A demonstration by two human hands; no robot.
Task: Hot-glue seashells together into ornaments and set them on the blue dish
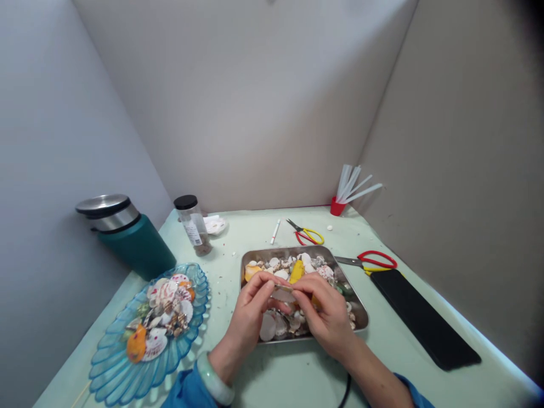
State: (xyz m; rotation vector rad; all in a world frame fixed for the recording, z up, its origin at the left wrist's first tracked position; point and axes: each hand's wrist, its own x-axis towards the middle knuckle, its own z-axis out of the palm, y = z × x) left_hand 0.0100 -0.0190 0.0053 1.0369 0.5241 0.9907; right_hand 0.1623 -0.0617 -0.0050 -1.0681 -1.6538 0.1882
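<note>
My left hand (250, 311) and my right hand (325, 311) meet over a metal tray (361, 309) filled with several seashells (293, 272). Both hands pinch a small pale shell (284, 292) between their fingertips, left from one side, right from the other. A jade-coloured bangle (215, 379) sits on my left wrist. The tray lies on a pale green table.
A blue glass plate (114, 368) with painted shells is at the left. Behind it stand a teal flask (127, 235) and a black-capped jar (193, 224). Two scissors (308, 233) (374, 262), a black flat case (423, 317) and a red cup of white sticks (340, 201) lie right.
</note>
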